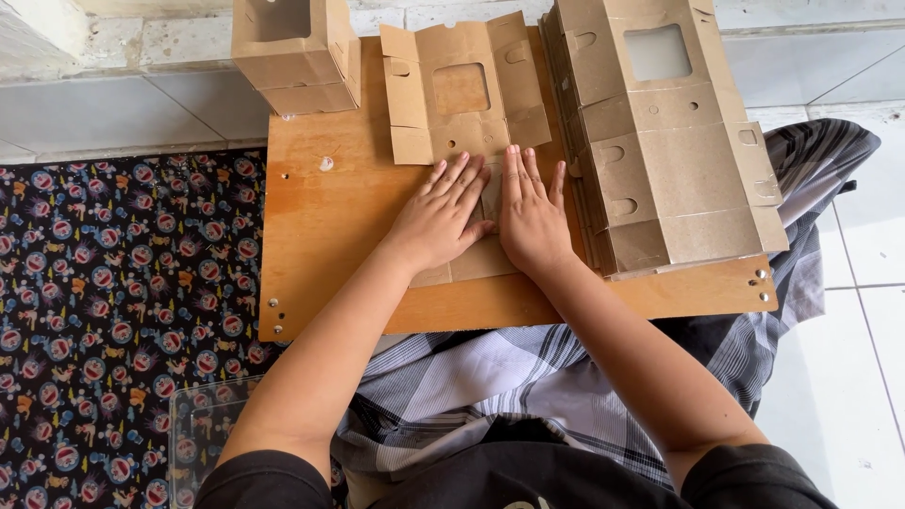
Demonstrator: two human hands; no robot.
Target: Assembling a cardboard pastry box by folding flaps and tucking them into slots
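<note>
A flat brown cardboard box blank [461,94] with a cut-out window lies on a wooden board [320,226] across my lap. My left hand [441,215] presses flat on the blank's near part, fingers spread. Right beside it, my right hand [531,213] also lies palm-down on the cardboard, its fingers pointing away from me. Both hands touch the blank and hide its lower flaps. Neither hand grips anything.
A tall stack of flat cardboard blanks [665,141] fills the board's right side. A folded-up box [297,52] stands at the far left corner. A patterned dark cloth [113,311] covers the floor to the left; white tiles [863,377] lie to the right. A plaid cloth [528,377] drapes my lap.
</note>
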